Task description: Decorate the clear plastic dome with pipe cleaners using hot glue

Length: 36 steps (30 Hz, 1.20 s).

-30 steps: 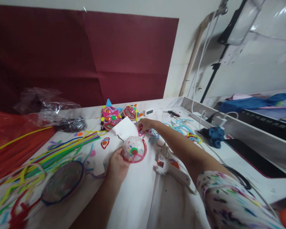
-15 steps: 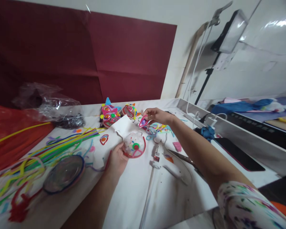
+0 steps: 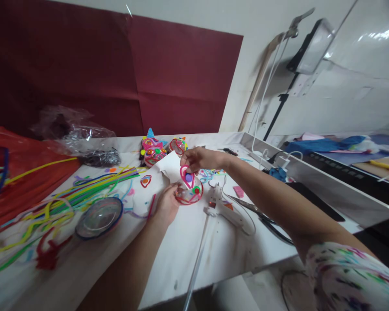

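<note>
My left hand (image 3: 168, 202) is closed on the left edge of a clear round plastic bowl (image 3: 188, 198), rimmed with red pipe cleaner and bearing a green-and-red disc. Pinched in the fingers of my right hand (image 3: 197, 159) is a pink pipe-cleaner loop (image 3: 183, 172) with a purple pompom in its middle. The loop hangs in front of the bowl's upper part; whether the two touch, I cannot tell. A white glue gun (image 3: 215, 203) lies just right of the bowl. On the paper to the left rests a red loop piece (image 3: 145, 181) with an orange centre.
Colourful pipe cleaners (image 3: 94, 188) spread over the left side, beside another clear bowl (image 3: 99, 218) with a blue rim. Decorated masks (image 3: 154, 151) stand at the back. Scissors (image 3: 261, 214) and the gun's cord lie to the right, near a black phone-like slab (image 3: 314, 201).
My right hand has brought the pink loop left and down, over the bowl in my left hand. The bowl has tilted, and the view has shifted slightly.
</note>
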Available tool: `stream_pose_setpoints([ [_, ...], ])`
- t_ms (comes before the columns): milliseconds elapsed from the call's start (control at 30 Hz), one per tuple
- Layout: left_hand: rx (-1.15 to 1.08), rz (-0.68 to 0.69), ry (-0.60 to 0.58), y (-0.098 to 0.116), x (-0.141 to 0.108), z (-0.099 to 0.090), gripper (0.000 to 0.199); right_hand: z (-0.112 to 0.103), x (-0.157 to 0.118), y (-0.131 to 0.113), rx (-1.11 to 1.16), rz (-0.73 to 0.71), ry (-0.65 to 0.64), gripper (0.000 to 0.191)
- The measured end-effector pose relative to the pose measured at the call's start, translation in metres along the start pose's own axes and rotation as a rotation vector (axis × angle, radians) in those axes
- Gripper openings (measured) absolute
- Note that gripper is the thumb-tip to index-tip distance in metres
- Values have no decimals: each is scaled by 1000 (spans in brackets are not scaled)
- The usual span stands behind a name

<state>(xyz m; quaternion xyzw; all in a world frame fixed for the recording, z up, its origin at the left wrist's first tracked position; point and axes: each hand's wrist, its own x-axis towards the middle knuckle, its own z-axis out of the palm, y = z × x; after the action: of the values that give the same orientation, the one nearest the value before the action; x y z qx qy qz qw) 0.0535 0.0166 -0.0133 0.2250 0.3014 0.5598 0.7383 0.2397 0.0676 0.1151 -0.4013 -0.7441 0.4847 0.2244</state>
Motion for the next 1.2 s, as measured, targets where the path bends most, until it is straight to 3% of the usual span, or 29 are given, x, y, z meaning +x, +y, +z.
stream_pose_setpoints([
  [200,20,-10,-38,-1,0,0,8,15,15,-1,-233,-27,-53,21],
  [533,-69,-100,88,5,-1,8,13,26,33,12,-314,-46,-19,24],
  [833,-68,-47,-4,7,-5,9,7,32,42,17,-327,-79,-10,33],
  [1200,67,30,-106,-2,-3,3,37,36,39,20,-307,-67,10,37],
])
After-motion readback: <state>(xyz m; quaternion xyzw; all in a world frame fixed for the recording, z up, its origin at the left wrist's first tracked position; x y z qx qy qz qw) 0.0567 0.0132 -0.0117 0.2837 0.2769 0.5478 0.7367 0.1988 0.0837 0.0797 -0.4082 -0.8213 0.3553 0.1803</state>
